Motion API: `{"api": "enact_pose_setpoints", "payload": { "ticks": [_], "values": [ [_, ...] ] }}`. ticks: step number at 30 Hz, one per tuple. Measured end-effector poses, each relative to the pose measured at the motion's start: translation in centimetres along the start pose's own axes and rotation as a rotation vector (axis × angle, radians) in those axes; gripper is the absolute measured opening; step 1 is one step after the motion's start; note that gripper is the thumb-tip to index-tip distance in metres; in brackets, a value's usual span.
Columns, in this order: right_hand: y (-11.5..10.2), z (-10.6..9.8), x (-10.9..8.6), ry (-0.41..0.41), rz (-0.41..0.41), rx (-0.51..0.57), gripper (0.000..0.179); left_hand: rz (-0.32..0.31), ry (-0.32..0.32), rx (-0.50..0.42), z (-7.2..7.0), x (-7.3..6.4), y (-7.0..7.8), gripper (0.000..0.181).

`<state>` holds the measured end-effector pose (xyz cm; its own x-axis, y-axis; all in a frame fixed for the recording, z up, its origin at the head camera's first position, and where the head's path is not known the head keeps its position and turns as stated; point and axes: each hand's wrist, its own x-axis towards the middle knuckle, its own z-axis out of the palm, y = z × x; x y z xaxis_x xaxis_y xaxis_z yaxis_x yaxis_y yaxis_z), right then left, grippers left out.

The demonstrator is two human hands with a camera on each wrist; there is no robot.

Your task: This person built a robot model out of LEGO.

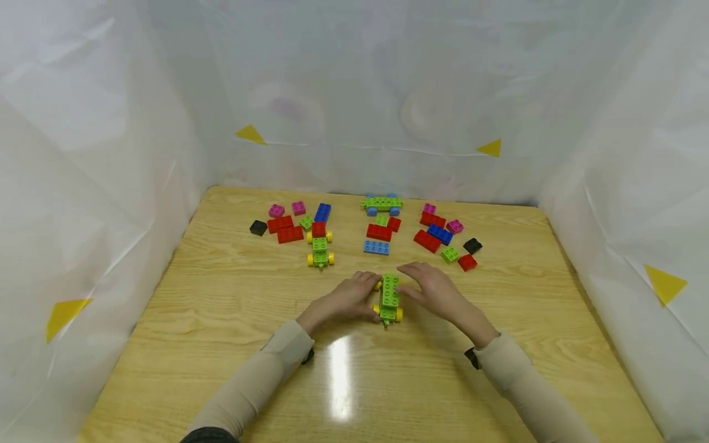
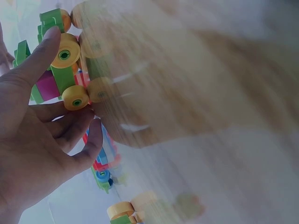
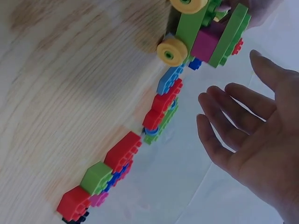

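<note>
A toy car (image 1: 390,295) of building bricks stands on the table, with yellow wheels and a long green brick on top. Between that green brick and the base, a magenta brick (image 3: 205,46) shows in the right wrist view. My left hand (image 1: 350,296) holds the car from its left side. In the left wrist view the thumb (image 2: 50,39) lies by one yellow wheel and the fingers are bent at the other wheel. My right hand (image 1: 434,290) is on the car's right, fingers spread and loosely bent, with a gap to the car in the right wrist view.
Beyond the hands, a second yellow-wheeled car (image 1: 320,245) carries green and red bricks. A green base with blue wheels (image 1: 382,204) stands at the back edge. Loose bricks lie around: a light blue brick (image 1: 376,247), red bricks (image 1: 427,241) and black ones (image 1: 258,227). White sheeting surrounds the table.
</note>
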<state>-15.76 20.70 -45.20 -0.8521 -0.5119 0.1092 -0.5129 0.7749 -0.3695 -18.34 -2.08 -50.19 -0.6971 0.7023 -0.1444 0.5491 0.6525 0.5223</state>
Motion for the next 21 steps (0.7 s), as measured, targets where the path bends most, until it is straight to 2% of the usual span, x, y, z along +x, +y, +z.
{"api": "enact_pose_setpoints", "payload": {
  "ticks": [3, 10, 18, 21],
  "values": [
    [0.7, -0.2, -0.2, 0.028, 0.037, -0.004, 0.045, -0.007, -0.004, 0.001, 0.0, 0.1, -0.1, 0.097],
    [2.7, -0.5, -0.9, 0.089, 0.151, 0.065, 0.04, -0.009, -0.009, -0.004, 0.1, 0.1, -0.3, 0.098],
    [5.9, -1.3, -2.2, 0.123, 0.282, 0.036, 0.037, -0.013, -0.035, -0.011, 0.1, 0.1, -0.3, 0.098],
    [7.2, -1.7, -2.7, 0.163, 0.321, 0.032, 0.035, -0.008, -0.032, -0.01, 0.1, 0.1, -0.3, 0.097]
  ]
}}
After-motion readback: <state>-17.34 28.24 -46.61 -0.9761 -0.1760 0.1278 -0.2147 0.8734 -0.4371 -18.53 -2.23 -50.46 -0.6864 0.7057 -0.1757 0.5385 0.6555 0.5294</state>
